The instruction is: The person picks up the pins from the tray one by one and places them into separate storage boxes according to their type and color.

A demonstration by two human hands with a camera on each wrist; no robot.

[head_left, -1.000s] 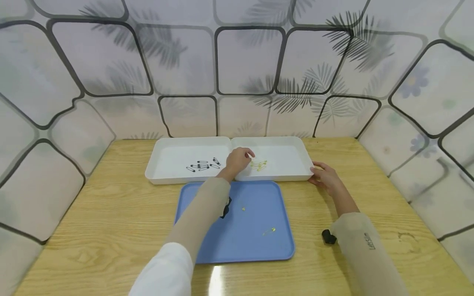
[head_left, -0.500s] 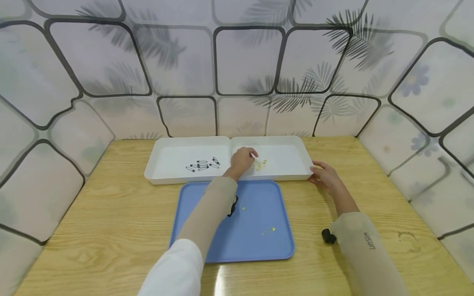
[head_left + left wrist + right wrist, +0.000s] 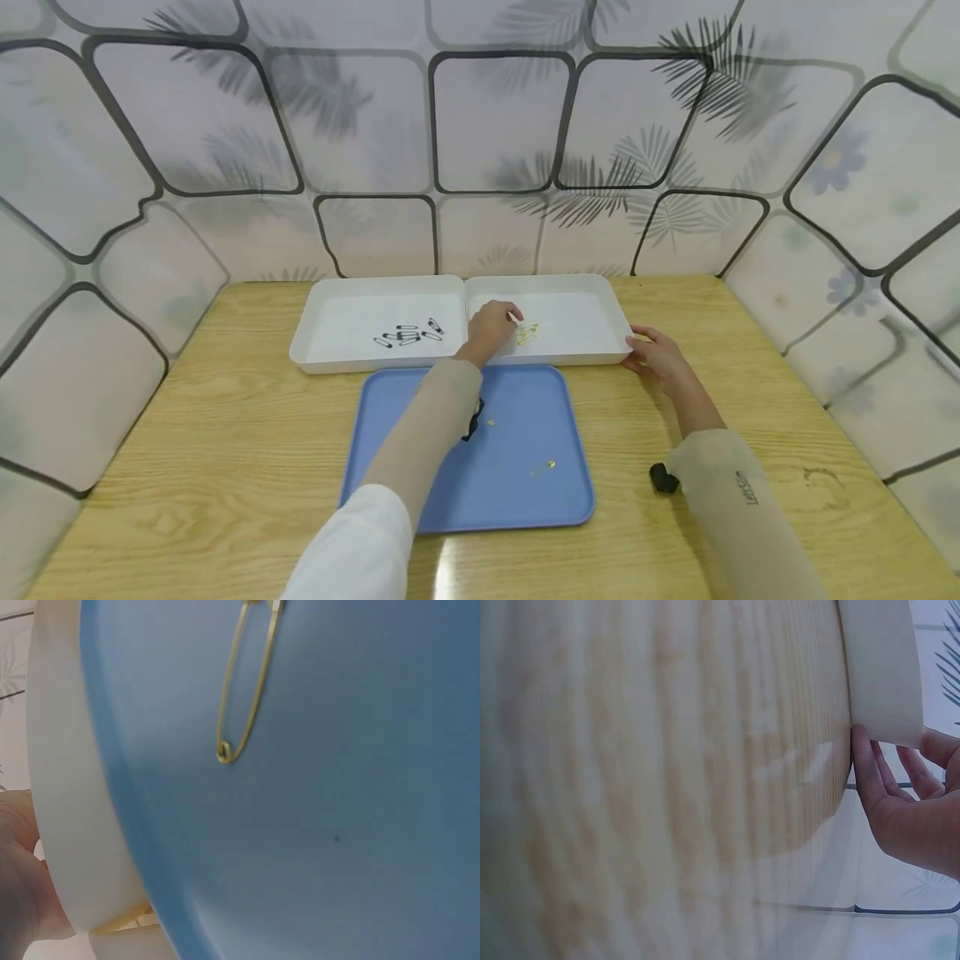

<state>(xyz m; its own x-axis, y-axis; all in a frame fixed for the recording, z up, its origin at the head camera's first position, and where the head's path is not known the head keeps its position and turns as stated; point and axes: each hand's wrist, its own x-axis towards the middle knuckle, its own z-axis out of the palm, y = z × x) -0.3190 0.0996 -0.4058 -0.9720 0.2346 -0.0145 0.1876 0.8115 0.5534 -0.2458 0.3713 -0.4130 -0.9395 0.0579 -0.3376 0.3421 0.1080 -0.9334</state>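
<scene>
Two white trays stand side by side. My left hand (image 3: pixel 491 327) reaches into the right white tray (image 3: pixel 585 300) at its near left corner, fingers bent, beside several gold safety pins (image 3: pixel 527 334). Its fingertips are hidden, so whether they hold anything does not show. In the left wrist view that hand (image 3: pixel 22 889) appears partly behind the tray's wall (image 3: pixel 82 810). My right hand (image 3: pixel 657 358) grips the same tray's near right corner; the right wrist view shows its fingers (image 3: pixel 866 761) around the end of the wall. Several black safety pins (image 3: pixel 408 335) lie in the left white tray (image 3: pixel 337 321).
A blue tray (image 3: pixel 525 500) lies in front of the white trays, under my left forearm. On it are a gold safety pin (image 3: pixel 543 468) and a small gold piece (image 3: pixel 491 422). The wooden table (image 3: pixel 210 450) ends at a patterned backdrop (image 3: pixel 487 125).
My left hand has shifted slightly right inside the right white tray and now stays nearly still. The right hand keeps its place at the tray's corner.
</scene>
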